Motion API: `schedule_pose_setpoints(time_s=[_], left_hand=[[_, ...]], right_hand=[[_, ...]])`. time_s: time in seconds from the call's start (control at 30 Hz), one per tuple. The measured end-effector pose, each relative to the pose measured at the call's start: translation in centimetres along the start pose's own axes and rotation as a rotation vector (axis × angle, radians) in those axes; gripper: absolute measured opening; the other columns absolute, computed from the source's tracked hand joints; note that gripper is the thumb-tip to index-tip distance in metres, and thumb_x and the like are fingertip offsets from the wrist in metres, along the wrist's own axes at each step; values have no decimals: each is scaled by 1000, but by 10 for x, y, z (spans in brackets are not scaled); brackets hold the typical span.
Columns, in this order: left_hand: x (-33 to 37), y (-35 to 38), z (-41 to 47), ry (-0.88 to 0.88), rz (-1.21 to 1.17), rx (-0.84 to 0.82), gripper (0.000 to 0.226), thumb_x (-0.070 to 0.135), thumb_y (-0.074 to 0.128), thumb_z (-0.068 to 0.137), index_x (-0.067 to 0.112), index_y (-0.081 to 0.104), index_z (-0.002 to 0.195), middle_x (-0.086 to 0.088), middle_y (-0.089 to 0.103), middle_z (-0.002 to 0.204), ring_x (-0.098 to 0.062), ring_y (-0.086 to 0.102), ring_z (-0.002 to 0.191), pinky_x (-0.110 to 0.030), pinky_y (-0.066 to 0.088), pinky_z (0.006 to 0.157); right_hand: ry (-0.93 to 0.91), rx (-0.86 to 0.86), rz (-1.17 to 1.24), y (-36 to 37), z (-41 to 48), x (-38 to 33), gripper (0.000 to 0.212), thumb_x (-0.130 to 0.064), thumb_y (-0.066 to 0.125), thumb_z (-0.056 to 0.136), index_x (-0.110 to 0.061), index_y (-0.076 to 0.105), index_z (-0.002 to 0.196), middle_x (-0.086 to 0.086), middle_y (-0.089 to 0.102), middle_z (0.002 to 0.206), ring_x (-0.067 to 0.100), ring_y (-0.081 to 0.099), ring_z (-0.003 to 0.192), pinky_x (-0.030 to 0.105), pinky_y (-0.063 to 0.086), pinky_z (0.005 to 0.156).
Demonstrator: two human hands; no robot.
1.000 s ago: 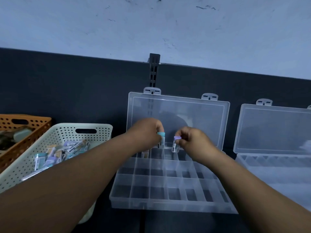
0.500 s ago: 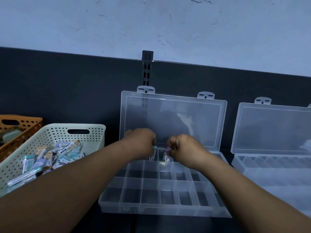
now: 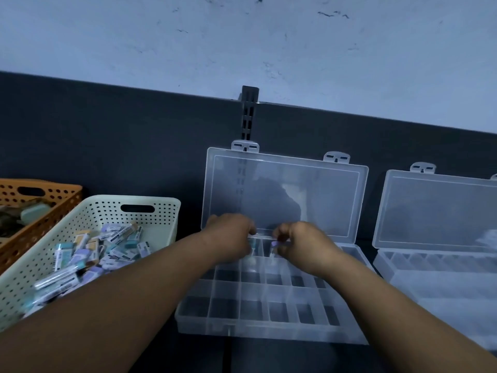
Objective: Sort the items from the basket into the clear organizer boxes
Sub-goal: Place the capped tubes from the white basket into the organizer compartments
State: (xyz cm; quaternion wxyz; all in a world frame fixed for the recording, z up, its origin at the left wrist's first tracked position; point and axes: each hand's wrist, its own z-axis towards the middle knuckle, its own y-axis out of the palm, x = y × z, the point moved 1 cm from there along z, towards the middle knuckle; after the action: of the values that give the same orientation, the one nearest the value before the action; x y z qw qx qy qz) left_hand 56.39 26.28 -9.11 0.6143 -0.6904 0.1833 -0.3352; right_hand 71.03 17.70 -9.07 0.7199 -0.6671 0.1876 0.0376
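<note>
Clear organizer box [image 3: 269,333] — lid raised, centre of the dark surface [image 3: 188,356]. Left hand [image 3: 231,244] and right hand [image 3: 305,247] over its rear compartments, fingers curled: right pinches a lilac-capped item [image 3: 274,245]; left apparently holds a teal-capped item [image 3: 252,242], mostly hidden. Cream basket [image 3: 94,211] at left — remaining items [image 3: 107,247] heaped inside.

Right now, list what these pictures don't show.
Head view, small teal-capped item: mostly hidden inside the gripping left hand.
Head view, small purple-capped item: largely covered by the right hand.
Head view, second clear plastic organizer box: cut by right edge.
</note>
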Motion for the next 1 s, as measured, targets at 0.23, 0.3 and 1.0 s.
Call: schedule_pose_setpoints(time_s=[0.23, 0.3, 1.0], left_hand=[[-42, -42, -40, 39, -244, 178, 29, 19, 70, 82, 23, 67, 110, 3, 66, 106, -15, 62, 95, -31, 51, 86], [-64, -58, -55, 30, -226, 223, 35, 19, 72, 81, 20, 66, 116, 2, 65, 109, -15, 61, 97, -29, 49, 88], [-175, -39, -144, -60, 245, -160, 26, 38, 66, 83, 31, 65, 108, 1, 52, 113, -22, 47, 108, -32, 41, 84]], right_hand=[[-92, 121, -21, -19, -3, -60, 24, -27, 67, 86, -22, 65, 110, 1, 67, 109, 21, 61, 100, 31, 49, 87], [-187, 112, 73, -13, -5, -89, 18, -25, 68, 85, -20, 66, 103, 0, 68, 100, 17, 62, 90, 28, 49, 80], [-416, -148, -570, 87, 6, -233, 11, -21, 55, 88, -22, 59, 99, 0, 64, 89, 26, 53, 83, 41, 24, 81]])
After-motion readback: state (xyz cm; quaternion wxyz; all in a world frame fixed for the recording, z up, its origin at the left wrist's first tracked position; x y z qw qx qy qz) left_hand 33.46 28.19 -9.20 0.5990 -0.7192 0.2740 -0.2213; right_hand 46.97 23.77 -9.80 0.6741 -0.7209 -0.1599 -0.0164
